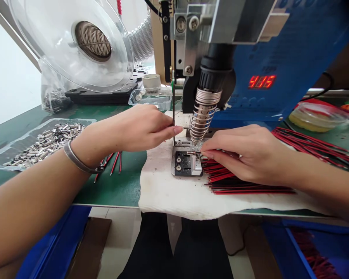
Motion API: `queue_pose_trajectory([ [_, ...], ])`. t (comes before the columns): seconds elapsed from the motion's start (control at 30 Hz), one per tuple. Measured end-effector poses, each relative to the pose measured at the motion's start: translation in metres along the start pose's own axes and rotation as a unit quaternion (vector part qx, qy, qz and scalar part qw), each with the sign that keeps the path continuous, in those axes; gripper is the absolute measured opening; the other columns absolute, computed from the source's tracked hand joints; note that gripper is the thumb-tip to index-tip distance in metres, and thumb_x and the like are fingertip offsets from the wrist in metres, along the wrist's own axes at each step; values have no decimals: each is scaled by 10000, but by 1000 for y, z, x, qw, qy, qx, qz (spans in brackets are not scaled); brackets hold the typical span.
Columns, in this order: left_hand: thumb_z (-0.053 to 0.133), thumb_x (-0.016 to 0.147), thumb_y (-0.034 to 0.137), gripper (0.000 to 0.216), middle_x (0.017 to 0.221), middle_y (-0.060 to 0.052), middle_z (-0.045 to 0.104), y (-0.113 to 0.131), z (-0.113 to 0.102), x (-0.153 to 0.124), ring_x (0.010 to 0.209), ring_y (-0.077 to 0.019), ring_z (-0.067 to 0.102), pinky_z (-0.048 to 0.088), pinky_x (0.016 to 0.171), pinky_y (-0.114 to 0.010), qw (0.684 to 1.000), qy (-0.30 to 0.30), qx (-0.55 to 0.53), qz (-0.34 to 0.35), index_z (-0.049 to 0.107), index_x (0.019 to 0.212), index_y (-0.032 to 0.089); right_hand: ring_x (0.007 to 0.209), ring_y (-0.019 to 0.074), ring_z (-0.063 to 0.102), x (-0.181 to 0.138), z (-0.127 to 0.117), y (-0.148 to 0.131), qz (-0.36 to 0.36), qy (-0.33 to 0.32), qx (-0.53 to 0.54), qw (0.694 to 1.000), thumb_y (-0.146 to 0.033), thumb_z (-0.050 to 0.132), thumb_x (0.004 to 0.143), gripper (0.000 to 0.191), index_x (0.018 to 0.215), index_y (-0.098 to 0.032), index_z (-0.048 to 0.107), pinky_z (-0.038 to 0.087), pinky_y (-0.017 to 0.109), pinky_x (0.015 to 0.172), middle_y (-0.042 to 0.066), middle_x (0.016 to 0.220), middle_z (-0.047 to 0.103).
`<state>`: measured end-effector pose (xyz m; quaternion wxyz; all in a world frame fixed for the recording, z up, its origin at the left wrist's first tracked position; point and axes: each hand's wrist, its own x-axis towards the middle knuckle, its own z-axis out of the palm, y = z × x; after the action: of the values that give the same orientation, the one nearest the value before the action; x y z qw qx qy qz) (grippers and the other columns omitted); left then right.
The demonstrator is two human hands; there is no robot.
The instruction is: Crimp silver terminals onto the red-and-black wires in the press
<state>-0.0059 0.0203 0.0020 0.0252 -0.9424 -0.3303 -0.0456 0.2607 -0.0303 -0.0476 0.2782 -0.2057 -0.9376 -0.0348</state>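
Seen from the head view, the left hand [139, 130] reaches in over the dark green rubbery bench mat [119, 188], a smooth silver metal bangle [78, 162] round its wrist. Its thumb and forefinger are pressed together just beside a thin black upright rod [173, 116]; whether anything small sits between them cannot be told.

The right hand [244, 153] lies flat over a loose bundle of thin red-and-black paired wires [250, 188], fingertips pinched shut on one wire end [196, 154]. That end rests on a small grey machined metal fixture block [184, 162], directly under the soldering iron wrapped in a conical steel coil spring [205, 114]. The block sits on a white ribbed cloth [165, 192], rough and slightly speckled.

Behind, the blue painted machine housing [293, 50] shows a red glowing digit display [261, 81]. At far left, a clear plastic tray of short shiny silver metal tubes [46, 141] lies on the mat, with a large transparent round plastic reel [72, 42] tilted above it. More wires fan out at the far right.
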Motion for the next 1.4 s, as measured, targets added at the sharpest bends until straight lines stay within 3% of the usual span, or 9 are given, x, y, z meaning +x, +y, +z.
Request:
queue_pose_trajectory([
  [0.63,384,1066,404,453,531,19,400,0,3,0,479,-145,339,264,566,-339,1000,-11,2,-8,424,648,231,731,169,695,0,-1,0,8,-4,0,1000,-192,578,1078,138,1014,-207,700,520,304,649,45,910,785],
  [0.93,368,1068,420,460,518,29,329,0,5,-2,449,-140,281,253,562,-366,1000,3,31,-2,373,644,240,713,169,679,1,-1,0,5,-3,-3,1000,-184,573,1074,147,1005,-199,702,510,300,643,41,877,766],
  [1.2,394,1073,410,474,495,27,333,1,5,-1,468,-155,276,345,623,-365,1000,3,15,-4,421,630,245,723,171,678,1,-1,0,9,-10,4,1000,-191,579,1077,138,1007,-205,697,506,306,647,41,894,769],
  [1.4,411,1051,402,443,499,30,309,3,4,-1,477,-155,240,260,623,-379,1000,-8,-4,-24,332,643,251,736,174,680,1,0,0,5,-5,2,1000,-180,572,1077,143,1015,-184,702,500,303,650,50,901,773],
])
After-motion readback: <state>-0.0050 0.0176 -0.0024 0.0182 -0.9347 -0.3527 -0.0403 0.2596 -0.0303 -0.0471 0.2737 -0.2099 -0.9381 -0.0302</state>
